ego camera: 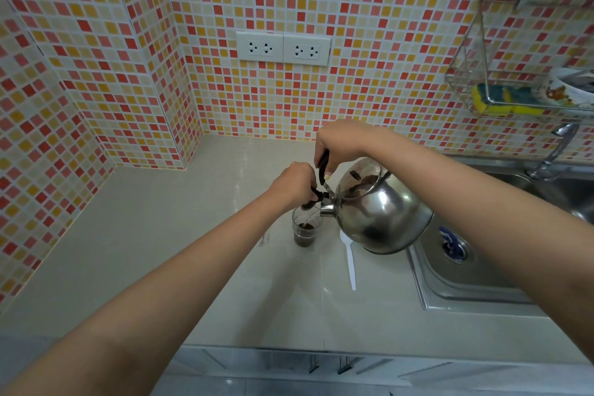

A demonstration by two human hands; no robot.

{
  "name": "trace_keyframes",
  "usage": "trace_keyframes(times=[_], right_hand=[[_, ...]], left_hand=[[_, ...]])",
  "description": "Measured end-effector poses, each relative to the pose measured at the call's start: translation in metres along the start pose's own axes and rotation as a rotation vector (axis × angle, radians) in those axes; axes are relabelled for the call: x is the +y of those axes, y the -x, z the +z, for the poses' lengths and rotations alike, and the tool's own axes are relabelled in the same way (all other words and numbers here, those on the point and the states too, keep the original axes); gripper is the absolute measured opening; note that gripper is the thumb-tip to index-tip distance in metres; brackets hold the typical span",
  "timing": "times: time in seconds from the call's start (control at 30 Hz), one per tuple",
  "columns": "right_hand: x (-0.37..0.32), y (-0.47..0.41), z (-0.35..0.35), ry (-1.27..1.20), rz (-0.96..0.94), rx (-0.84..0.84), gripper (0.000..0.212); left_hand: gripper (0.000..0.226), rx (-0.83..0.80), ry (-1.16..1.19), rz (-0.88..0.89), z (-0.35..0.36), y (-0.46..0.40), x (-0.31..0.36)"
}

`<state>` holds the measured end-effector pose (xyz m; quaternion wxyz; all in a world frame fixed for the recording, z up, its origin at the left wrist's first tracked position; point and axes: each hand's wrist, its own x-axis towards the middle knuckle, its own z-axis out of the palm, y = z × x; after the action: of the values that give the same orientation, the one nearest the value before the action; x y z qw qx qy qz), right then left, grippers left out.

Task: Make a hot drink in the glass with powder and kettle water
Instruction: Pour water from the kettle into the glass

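Both hands clamped on unlabelled kettle: right hand round handle, left hand pinching spout cap above glass.

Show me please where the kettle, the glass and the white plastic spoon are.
kettle (pixel 382 212): head view, on its shiny steel body.
glass (pixel 303 236): head view, on its side wall, at the dark liquid.
white plastic spoon (pixel 351 262): head view, on its handle.

At the right edge of the frame, the patterned white bowl in the wire wall rack is cut off. The shiny steel kettle hides the top of the white plastic spoon. The steel sink basin runs off right.
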<state>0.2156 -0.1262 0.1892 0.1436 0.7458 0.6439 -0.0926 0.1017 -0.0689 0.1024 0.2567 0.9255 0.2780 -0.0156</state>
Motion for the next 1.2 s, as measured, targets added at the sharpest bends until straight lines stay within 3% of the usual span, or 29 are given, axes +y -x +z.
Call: trace_keyframes(times=[1.2], right_hand=[[-0.011, 0.006, -0.010, 0.054, 0.014, -0.029, 0.028]], left_hand=[[0.031, 0.009, 0.002, 0.021, -0.001, 0.005, 0.000]])
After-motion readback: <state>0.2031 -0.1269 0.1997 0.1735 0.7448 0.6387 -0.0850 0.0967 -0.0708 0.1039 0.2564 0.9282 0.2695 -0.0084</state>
